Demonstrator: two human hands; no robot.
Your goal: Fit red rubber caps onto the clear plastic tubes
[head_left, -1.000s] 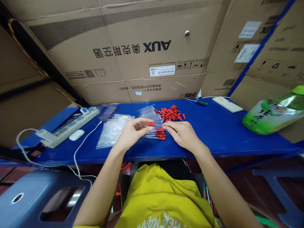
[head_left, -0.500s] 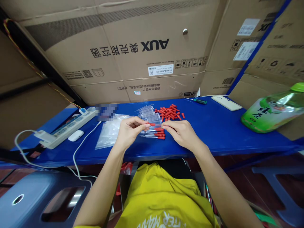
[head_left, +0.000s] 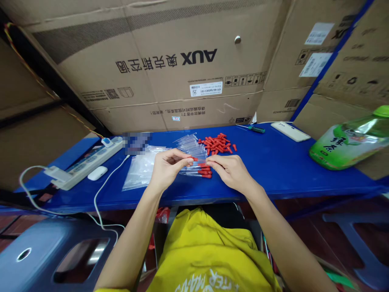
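Observation:
Over the blue table (head_left: pixel 273 170) my left hand (head_left: pixel 166 168) and my right hand (head_left: pixel 231 171) pinch the two ends of a thin clear tube with a red cap (head_left: pixel 195 159). Both hands have their fingers pressed together on it. Just beyond my fingers lies a row of capped clear tubes (head_left: pixel 202 172), and further back a bundle of uncapped clear tubes (head_left: pixel 190 144). A pile of loose red caps (head_left: pixel 217 144) lies behind my right hand.
Clear plastic bags (head_left: pixel 142 168) lie left of my left hand. A white power strip (head_left: pixel 85 162) and a white mouse-like object (head_left: pixel 97 172) are far left. A green tea bottle (head_left: pixel 349 142), a white phone (head_left: pixel 290 131) and a small screwdriver (head_left: pixel 257 129) are to the right. Cardboard boxes (head_left: pixel 182 61) wall the back.
The red cap between my hands has slid left, closer to my left fingertips; less of it shows. Both hands stay in nearly the same place.

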